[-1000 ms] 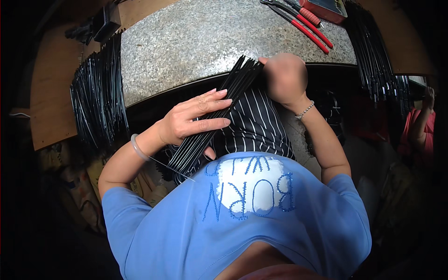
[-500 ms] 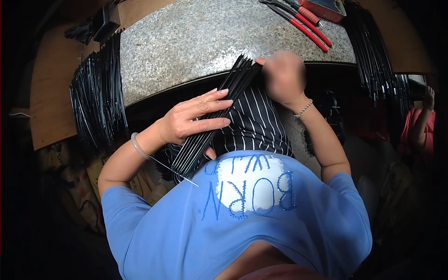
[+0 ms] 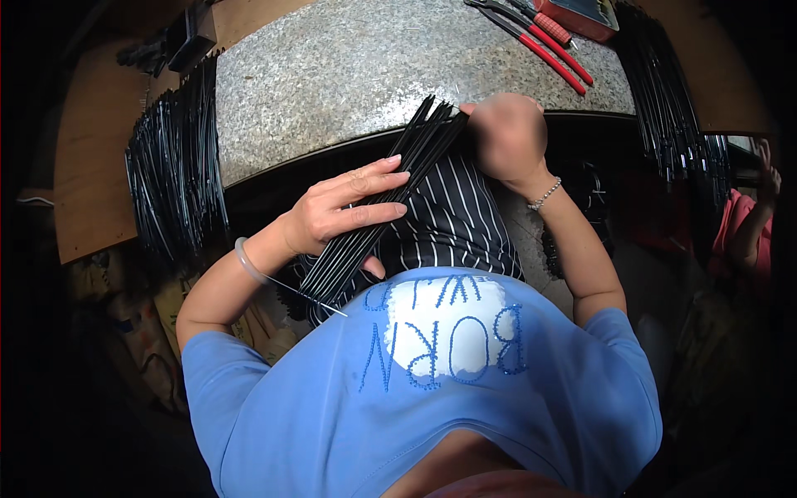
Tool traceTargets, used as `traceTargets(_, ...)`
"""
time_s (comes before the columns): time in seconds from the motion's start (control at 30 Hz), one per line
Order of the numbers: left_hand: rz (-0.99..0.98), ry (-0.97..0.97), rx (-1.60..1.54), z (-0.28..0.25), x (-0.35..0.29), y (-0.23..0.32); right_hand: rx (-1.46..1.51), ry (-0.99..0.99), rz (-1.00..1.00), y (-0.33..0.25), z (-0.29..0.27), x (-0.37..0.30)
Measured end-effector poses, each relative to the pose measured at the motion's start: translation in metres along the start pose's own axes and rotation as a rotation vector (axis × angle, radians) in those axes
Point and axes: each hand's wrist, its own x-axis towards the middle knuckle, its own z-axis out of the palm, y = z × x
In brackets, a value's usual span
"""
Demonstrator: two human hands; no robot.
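My left hand (image 3: pixel 349 203) is wrapped round a slanting bundle of thin black rods (image 3: pixel 332 261), fingers across the top and thumb showing underneath. The bundle lies over my striped lap, its far ends slightly fanned near the table edge. A thin silvery rod or wire (image 3: pixel 309 297) sticks out by the near end, toward my shirt. My right hand (image 3: pixel 508 137) is at the far right end of the bundle, with a fingertip near the rod tips. It looks closed, but a blur covers most of it, so what it holds is hidden.
A speckled stone tabletop (image 3: pixel 332 75) lies ahead. On it are red-handled pliers (image 3: pixel 544 54), a red-gripped tool (image 3: pixel 554 27) and a red box (image 3: pixel 581 15). Black rods hang in bunches at the left (image 3: pixel 174 166) and right (image 3: pixel 664 100). Another person's arm (image 3: pixel 760 207) shows far right.
The far ends of the rods have spread slightly apart. The bundle's near end and the silvery piece have shifted a little up and left. Both hands stay nearly in place.
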Motion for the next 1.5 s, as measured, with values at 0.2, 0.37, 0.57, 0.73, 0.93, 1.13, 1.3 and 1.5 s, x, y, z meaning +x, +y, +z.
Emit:
traceTargets(0.2,0.018,0.010,-0.051,0.003,-0.003,-0.001,-0.017,0.012,0.013,-0.005,0.002,0.002)
traceTargets(0.37,0.025,0.005,-0.021,0.002,-0.002,-0.001,-0.001,-0.030,0.003,-0.001,-0.002,0.003)
traceTargets(0.57,0.046,-0.021,0.002,0.001,0.001,-0.003,-0.035,-0.024,-0.018,-0.001,0.002,0.003)
traceTargets(0.73,0.063,-0.035,-0.008,0.000,0.005,-0.003,-0.062,-0.005,-0.011,-0.009,0.007,0.009)
traceTargets(0.93,0.093,0.012,0.034,-0.007,0.007,0.000,0.019,-0.077,0.021,-0.006,-0.024,0.009)
traceTargets(1.13,0.130,0.047,-0.033,-0.015,0.018,-0.001,0.011,-0.021,0.014,-0.005,-0.031,0.005)
traceTargets(1.3,0.220,0.193,-0.083,-0.033,0.049,0.006,0.344,-0.129,0.218,-0.014,-0.067,0.029)
traceTargets(1.5,-0.374,0.064,-0.399,-0.060,0.145,0.033,1.218,-0.231,0.216,-0.062,-0.069,0.075)
